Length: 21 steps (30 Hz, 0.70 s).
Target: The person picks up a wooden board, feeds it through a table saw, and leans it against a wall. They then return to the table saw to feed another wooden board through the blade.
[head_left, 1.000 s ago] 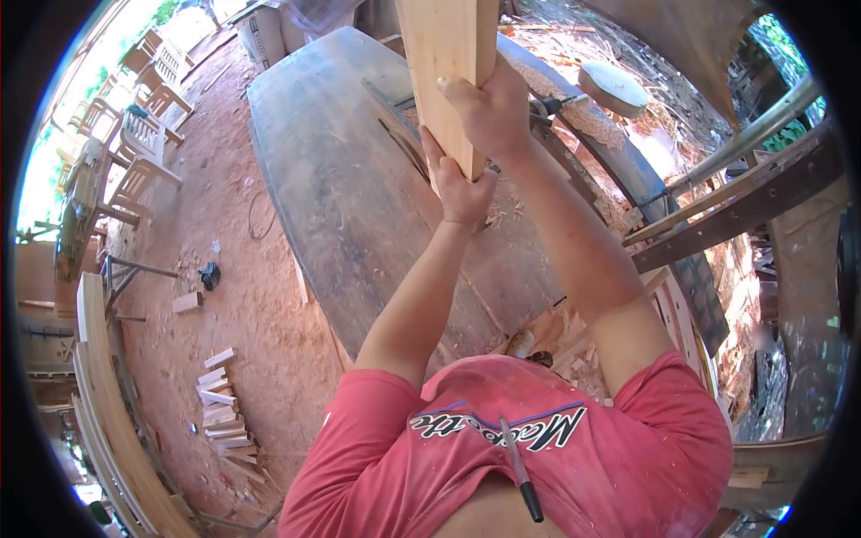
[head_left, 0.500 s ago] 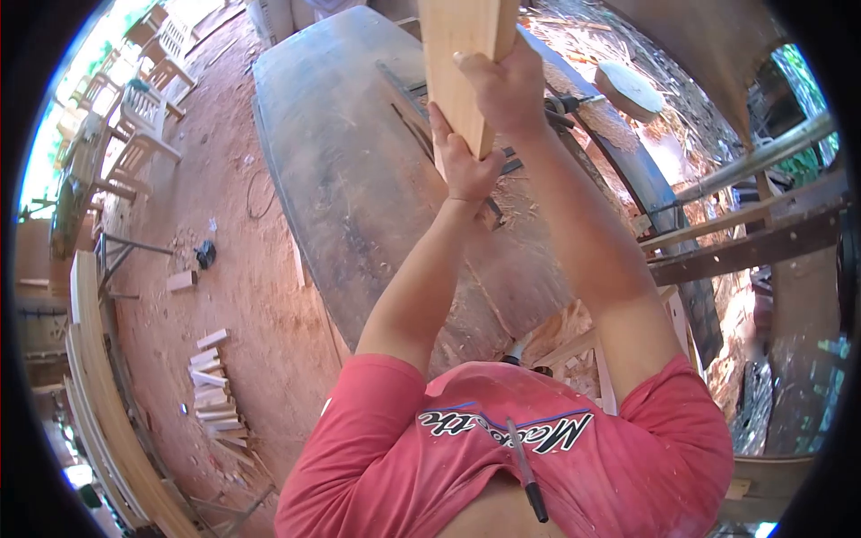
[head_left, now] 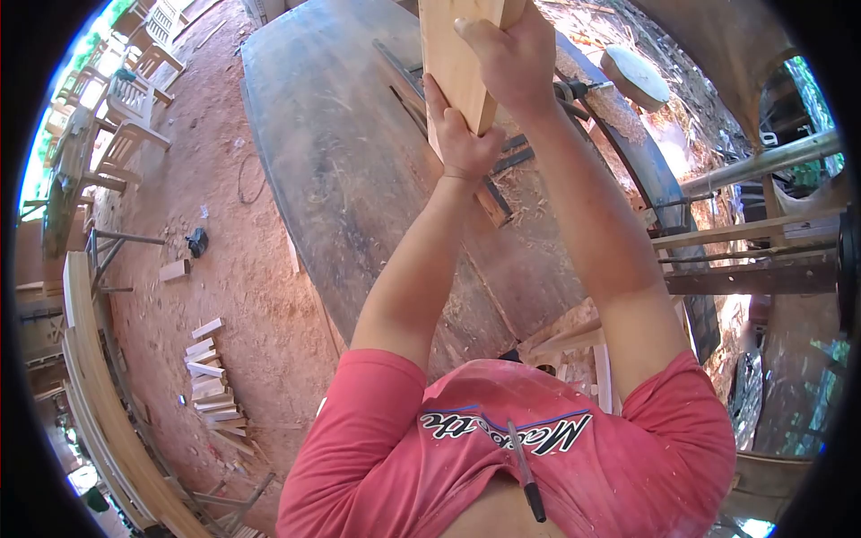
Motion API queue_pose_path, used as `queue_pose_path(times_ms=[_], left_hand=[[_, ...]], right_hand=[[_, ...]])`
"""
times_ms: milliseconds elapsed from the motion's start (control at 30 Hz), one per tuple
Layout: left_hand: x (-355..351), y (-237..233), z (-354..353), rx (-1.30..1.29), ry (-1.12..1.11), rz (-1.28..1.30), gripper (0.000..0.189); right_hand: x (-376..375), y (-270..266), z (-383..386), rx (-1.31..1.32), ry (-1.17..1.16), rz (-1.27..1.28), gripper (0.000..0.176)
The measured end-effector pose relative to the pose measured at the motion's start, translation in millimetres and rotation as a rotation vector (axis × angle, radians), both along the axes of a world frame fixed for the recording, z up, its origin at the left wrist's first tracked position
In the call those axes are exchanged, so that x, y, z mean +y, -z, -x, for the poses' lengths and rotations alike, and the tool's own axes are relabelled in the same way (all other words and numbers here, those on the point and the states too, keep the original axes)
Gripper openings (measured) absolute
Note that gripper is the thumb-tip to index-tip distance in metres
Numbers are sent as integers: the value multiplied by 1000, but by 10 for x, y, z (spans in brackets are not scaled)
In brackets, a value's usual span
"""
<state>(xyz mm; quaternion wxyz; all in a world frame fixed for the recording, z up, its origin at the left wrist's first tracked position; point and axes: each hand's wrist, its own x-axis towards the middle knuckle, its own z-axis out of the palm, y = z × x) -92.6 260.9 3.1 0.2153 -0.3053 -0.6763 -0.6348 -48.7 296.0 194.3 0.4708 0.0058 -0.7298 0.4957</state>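
Observation:
Both of my hands grip a pale wooden board [head_left: 455,58] at the top of the view, over a large dark metal tabletop [head_left: 332,134]. My left hand [head_left: 466,143] is closed around the board's near end, with its fingers along the left edge. Higher up, my right hand [head_left: 518,67] clasps the right side, its thumb lying on the upper face. The board's far end runs out of view. Beneath the hands, a dark slot and metal bars [head_left: 493,202] show in the tabletop, partly covered by the board and my left hand.
Small wood offcuts [head_left: 213,386] lie on the reddish dirt floor to the left. Long planks [head_left: 99,386] are stacked at the far left, below wooden chairs [head_left: 130,143]. A round log slice [head_left: 635,79] and a metal pipe [head_left: 762,164] are at the right.
The board and both hands sit slightly higher in the view, with the grips unchanged. The surroundings have shifted a little as the camera moved.

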Motion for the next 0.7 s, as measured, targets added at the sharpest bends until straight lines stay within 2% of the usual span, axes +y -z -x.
queue_pose_path(times_ms=[433, 533, 700], left_hand=[[61, 35, 439, 130, -20, -8, 46], [71, 50, 501, 112, -5, -1, 46], [101, 95, 622, 88, 25, -46, 47]], right_hand=[[114, 60, 452, 44, -66, 46, 42], [171, 105, 538, 83, -26, -36, 41], [183, 131, 694, 126, -80, 15, 36]])
